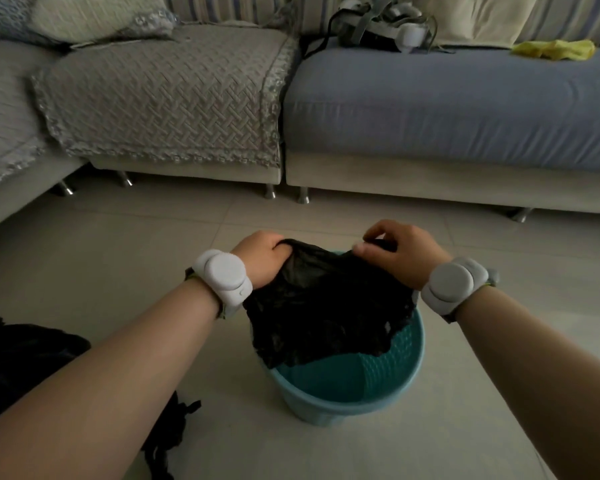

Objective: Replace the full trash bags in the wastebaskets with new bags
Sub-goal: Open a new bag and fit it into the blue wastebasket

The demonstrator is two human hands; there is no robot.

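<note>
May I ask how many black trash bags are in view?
2: one bag gripped by the left hand and right hand over the wastebasket; another bag on the floor at left, partly hidden.

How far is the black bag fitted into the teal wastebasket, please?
Partly in: left hand and right hand grip the black bag above the wastebasket, its bottom hanging inside; near rim bare.

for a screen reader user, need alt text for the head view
A person's left hand and right hand grip the top edge of a black trash bag hanging into a teal wastebasket on a tiled floor. A sofa stands behind; a second black bag lies lower left.
</note>
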